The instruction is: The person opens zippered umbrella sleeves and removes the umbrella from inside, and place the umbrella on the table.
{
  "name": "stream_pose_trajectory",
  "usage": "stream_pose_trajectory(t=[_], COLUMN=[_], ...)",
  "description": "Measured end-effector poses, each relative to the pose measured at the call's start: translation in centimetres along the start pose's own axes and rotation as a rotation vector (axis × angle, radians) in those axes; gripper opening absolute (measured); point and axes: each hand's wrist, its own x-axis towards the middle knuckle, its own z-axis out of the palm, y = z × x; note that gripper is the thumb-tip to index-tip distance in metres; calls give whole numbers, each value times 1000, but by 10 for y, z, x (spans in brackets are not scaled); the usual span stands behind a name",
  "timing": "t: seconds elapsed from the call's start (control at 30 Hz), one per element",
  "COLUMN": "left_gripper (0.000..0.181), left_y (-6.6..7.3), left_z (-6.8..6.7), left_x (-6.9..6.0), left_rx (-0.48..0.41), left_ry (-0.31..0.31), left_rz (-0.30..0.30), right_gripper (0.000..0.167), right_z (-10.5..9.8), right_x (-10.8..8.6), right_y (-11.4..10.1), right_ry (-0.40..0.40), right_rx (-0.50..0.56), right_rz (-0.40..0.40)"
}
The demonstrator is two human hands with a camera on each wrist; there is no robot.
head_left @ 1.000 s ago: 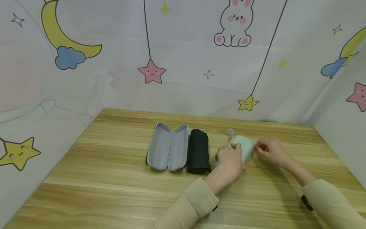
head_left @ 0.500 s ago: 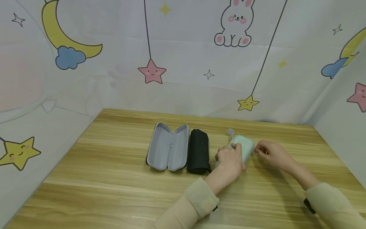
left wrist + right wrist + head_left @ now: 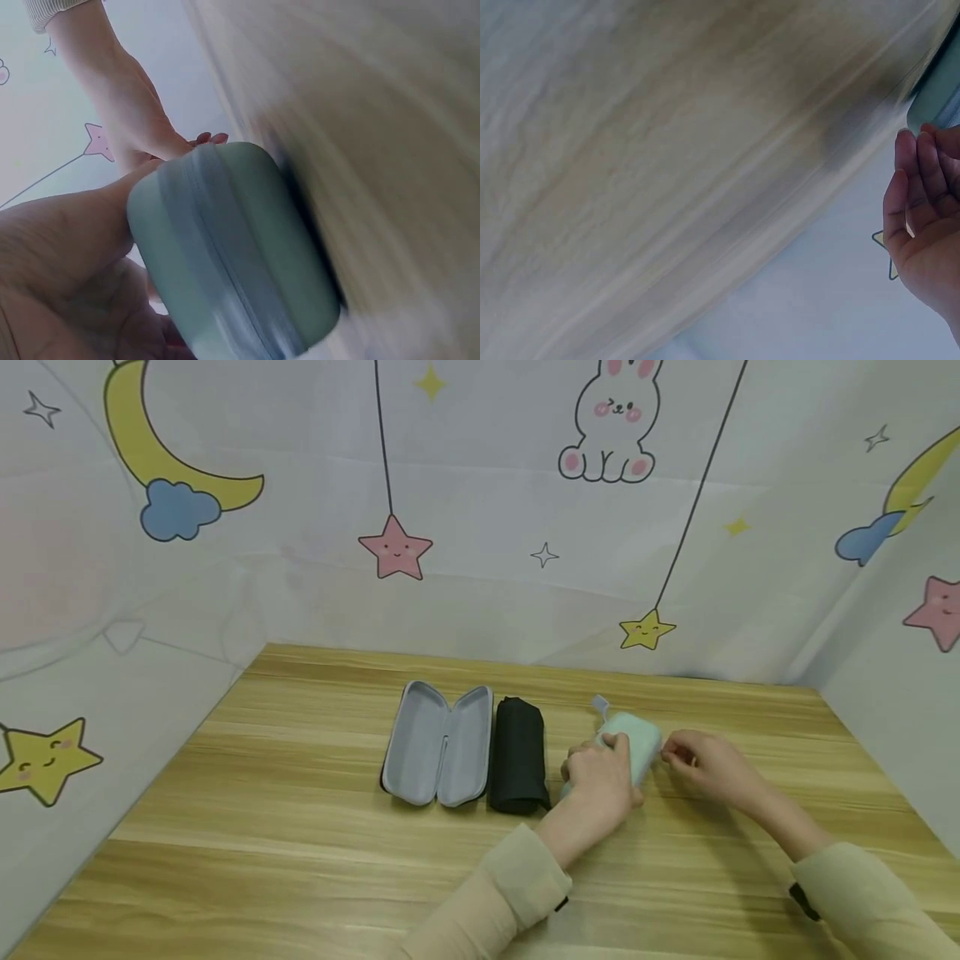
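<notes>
- The mint-green zip case (image 3: 643, 737) lies flat on the table, slanting away from the person, under the left hand and just beside the right hand's fingertips.
- The left hand (image 3: 600, 777) grips its nearer part, one finger lying along the top and the thumb down on the side towards the right hand; this hold seems meant to keep the case from sliding or turning.
- The grey zip band (image 3: 217, 232) faces sideways, parallel to the table, which leaves the seam within the right hand's reach.
- The right hand (image 3: 708, 760) is at the case's far corner, thumb and fingertips drawn in close to one another and the other fingers loosely bent; they may have a zip pull between them, but the contact is too small and covered to tell.
- A pale tag (image 3: 601, 704) sticks out beyond the left hand's fingers, on the side away from the right hand.
- Just left of the left hand lies a black fabric roll (image 3: 519, 756), close enough to limit room on that side.
- Farther left, next to the roll, an open hard case (image 3: 465, 756) spreads its two grey-lined halves upward.
- The left hand itself hides much of the case from above.
- The wood-grain table (image 3: 300, 860) runs under both hands, and a cartoon-printed backdrop (image 3: 480, 618) hangs behind them.
</notes>
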Motion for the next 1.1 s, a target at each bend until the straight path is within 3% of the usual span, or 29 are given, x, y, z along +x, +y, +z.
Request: stream_pose_trajectory(t=[0.1, 0.23, 0.33, 0.43, 0.53, 0.63, 1.1], left_gripper=[73, 70, 68, 68, 68, 71, 70], left_y=[-6, -22, -34, -43, -47, -48, -46], left_z=[-2, -7, -8, -8, -9, -8, -9], left_x=[3, 10, 15, 18, 20, 21, 17], left_rx=[-74, -247, -366, -429, -448, -440, -431], left_ry=[-44, -130, -176, -208, -225, -226, -219], left_rz=[17, 55, 124, 214, 278, 300, 281], right_gripper=[7, 7, 7, 8, 8, 7, 7], right_z=[1, 3, 4, 4, 5, 5, 10], right_x=[3, 7, 8, 9, 8, 7, 1], right_y=[-1, -1, 0, 1, 1, 2, 2], right_ry=[12, 28, 32, 33, 32, 32, 94], right_rx=[-20, -32, -31, -28, -26, -18, -28], right_rz=[15, 22, 31, 44, 44, 39, -27])
